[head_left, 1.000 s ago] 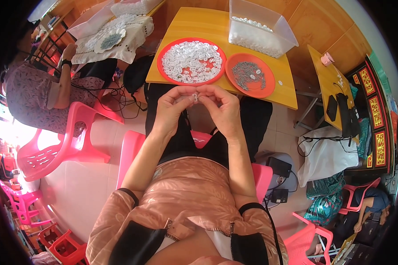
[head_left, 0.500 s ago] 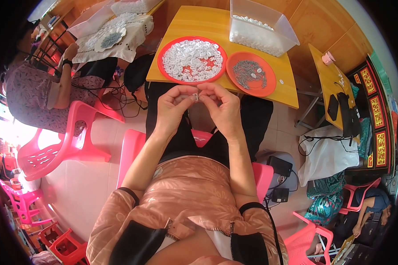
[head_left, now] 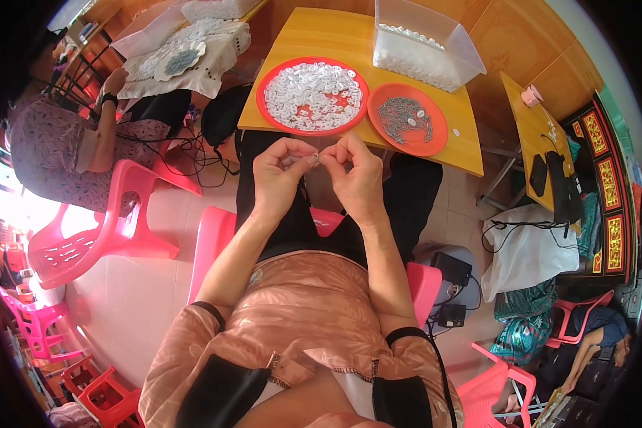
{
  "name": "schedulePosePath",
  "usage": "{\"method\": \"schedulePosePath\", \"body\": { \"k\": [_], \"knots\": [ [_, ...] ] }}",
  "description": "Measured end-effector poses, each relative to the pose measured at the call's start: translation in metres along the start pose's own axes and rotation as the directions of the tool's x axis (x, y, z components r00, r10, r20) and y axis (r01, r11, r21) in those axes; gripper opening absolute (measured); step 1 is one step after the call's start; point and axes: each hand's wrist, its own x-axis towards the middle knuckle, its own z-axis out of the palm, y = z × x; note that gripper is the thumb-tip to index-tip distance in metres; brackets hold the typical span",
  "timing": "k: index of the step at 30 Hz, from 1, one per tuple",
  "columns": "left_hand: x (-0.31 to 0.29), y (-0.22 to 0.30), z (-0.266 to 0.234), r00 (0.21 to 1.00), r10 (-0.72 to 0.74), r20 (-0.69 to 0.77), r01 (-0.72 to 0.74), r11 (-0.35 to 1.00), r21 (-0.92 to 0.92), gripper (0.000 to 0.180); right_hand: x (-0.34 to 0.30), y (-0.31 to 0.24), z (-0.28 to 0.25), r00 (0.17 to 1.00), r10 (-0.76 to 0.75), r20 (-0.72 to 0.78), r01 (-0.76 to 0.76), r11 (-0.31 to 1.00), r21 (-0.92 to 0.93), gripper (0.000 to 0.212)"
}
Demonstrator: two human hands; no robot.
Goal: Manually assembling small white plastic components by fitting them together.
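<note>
In front of me at the near edge of the yellow table, my left hand [head_left: 278,177] and my right hand [head_left: 357,178] meet fingertip to fingertip. Both are closed in a pinch around a small white piece [head_left: 316,157], mostly hidden by the fingers. Just beyond them stands a red round tray [head_left: 314,133] with a heap of white oval plastic pieces [head_left: 299,85], each with openings in it. To its right, an orange plate [head_left: 439,130] holds a tangle of small grey metal pieces [head_left: 396,114] and a white oval piece [head_left: 421,114].
A clear plastic bin [head_left: 424,68] of white pieces stands at the table's back right. One loose white piece [head_left: 456,133] lies near the right edge. At left, a person [head_left: 78,150] sits by a cloth-covered table. Black cables [head_left: 192,157] hang between the tables.
My right hand has shifted slightly left, and its fingers have closed in on the left fingertips. Less of the small white piece shows now. The trays stay put.
</note>
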Motion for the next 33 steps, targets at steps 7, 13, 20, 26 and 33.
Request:
{"method": "schedulePosePath", "body": {
  "k": [7, 13, 20, 26, 33],
  "knots": [
    [0.001, -0.005, -0.001, 1.0, 0.0, -0.012, -0.001, 0.999, -0.05, 0.011, -0.001, 0.005, 0.0, 0.999, 0.051, 0.004, -0.051, 0.998, 0.024, 0.016],
    [0.001, 0.003, 0.001, 0.998, -0.037, -0.051, 0.031, 0.994, -0.107, 0.011, 0.003, 0.002, -0.009, 0.979, 0.194, 0.059, -0.203, 0.952, 0.23, 0.013],
    [0.001, 0.006, 0.002, 0.996, -0.031, -0.089, 0.018, 0.989, -0.145, 0.01, -0.002, 0.006, -0.009, 0.934, 0.266, 0.236, -0.297, 0.949, 0.108, 0.014],
    [0.0, 0.004, 0.008, 0.994, -0.003, -0.109, -0.009, 0.994, -0.109, 0.013, -0.002, 0.014, -0.003, 0.925, 0.298, 0.236, -0.352, 0.907, 0.231, 0.014],
    [0.001, -0.004, 0.001, 0.999, -0.025, -0.035, 0.025, 1.0, 0.014, 0.015, 0.001, 0.001, -0.005, 0.916, 0.332, 0.224, -0.388, 0.874, 0.292, 0.014]
  ]
}}
